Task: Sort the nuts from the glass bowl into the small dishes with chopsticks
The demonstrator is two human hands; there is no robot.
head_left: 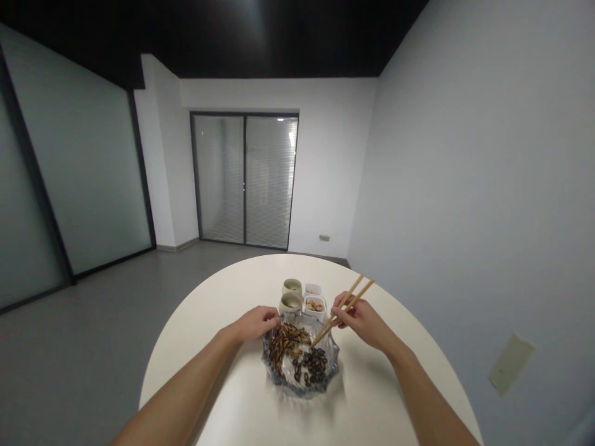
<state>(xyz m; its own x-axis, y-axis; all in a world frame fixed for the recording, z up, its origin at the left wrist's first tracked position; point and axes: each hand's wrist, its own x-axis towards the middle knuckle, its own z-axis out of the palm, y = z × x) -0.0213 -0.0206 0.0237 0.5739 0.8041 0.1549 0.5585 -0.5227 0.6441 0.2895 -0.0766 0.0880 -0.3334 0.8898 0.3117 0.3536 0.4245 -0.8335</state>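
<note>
A clear glass bowl (304,389) with a scalloped rim stands on the table. Slender brown-and-black pieces (287,341) fill its left and far side; dark, glossy oval pieces (316,364) lie on its right side. What kind they are I cannot make out. My left hand (260,322) has its fingers curled at the bowl's far-left rim, gripping it. In my right hand (356,317) is a pair of wooden chopsticks (353,294), slanting down to the left. Their tips are inside the bowl, between the two groups of pieces, with nothing clearly visible between them.
Behind the bowl stand two greenish cups (292,303), one behind the other. Beside them are a white container (315,299) of light brown pieces and another white container (313,289). The round white table (223,402) has a wall (465,217) close on its right.
</note>
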